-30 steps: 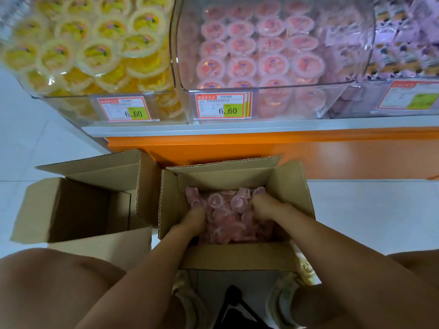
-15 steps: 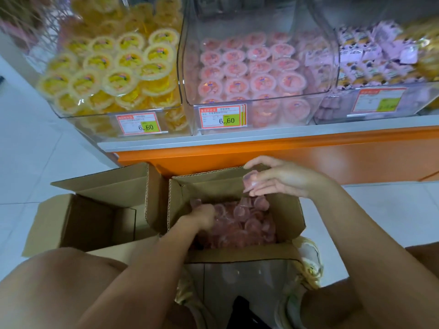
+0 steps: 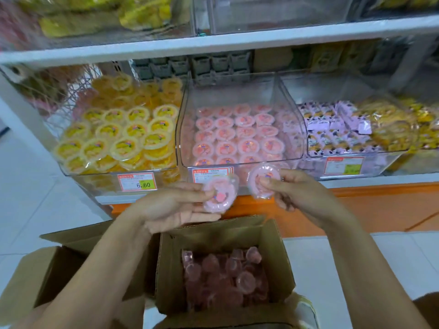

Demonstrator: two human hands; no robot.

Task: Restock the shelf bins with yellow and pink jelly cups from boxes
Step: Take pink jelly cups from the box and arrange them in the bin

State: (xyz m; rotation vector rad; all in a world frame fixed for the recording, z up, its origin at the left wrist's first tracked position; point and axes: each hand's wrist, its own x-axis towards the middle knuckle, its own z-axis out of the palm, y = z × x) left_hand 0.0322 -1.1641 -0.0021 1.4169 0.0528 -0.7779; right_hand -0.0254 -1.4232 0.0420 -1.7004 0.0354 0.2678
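My left hand (image 3: 173, 207) pinches a pink jelly cup (image 3: 221, 195) by its rim, lid facing me, just in front of the clear pink bin (image 3: 187, 129). My right hand (image 3: 294, 193) grips a second pink jelly cup (image 3: 261, 178) at the same height, close to the bin's front lip. The pink bin holds rows of pink cups (image 3: 237, 138). To its left the yellow bin (image 3: 71, 170) is heaped with yellow jelly cups (image 3: 123, 138). Below my hands an open cardboard box (image 3: 171, 269) holds several loose pink cups (image 3: 223, 274).
A second open cardboard box (image 3: 42, 276) stands left of the first, its inside dark. Right of the pink bin a clear bin (image 3: 344, 166) holds purple and yellow wrapped sweets. An upper shelf (image 3: 213, 41) hangs over the bins. An orange base (image 3: 380, 205) runs under the shelf; white floor tiles lie around.
Both hands have come up out of the pink box, each with a pink cup, and reached the front of the pink bin. The view has tilted up toward the shelves.
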